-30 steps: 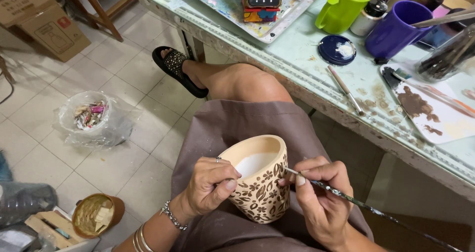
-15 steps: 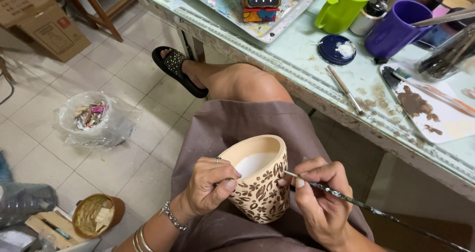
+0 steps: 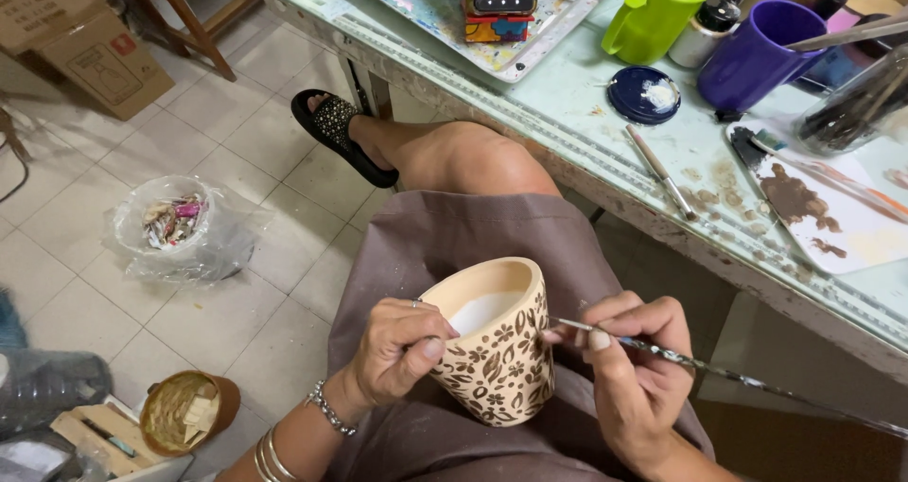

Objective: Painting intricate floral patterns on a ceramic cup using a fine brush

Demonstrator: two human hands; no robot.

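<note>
Tiled floor, cardboard box [image 3: 80,37] top left, left hand [image 3: 397,350] gripping cup [image 3: 494,345], right hand [image 3: 634,373] pinching brush [image 3: 700,368]

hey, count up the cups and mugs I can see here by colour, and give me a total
Tan cup with brown flower pattern, held in the left hand over the lap: 1
Green mug on the table: 1
Purple mug on the table: 1
Total: 3

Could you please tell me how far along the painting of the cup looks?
Brown flower pattern already covers the facing side of the cream ceramic cup. The left hand holds it; the right hand applies the thin paintbrush near the rim. The far side is hidden.
</note>
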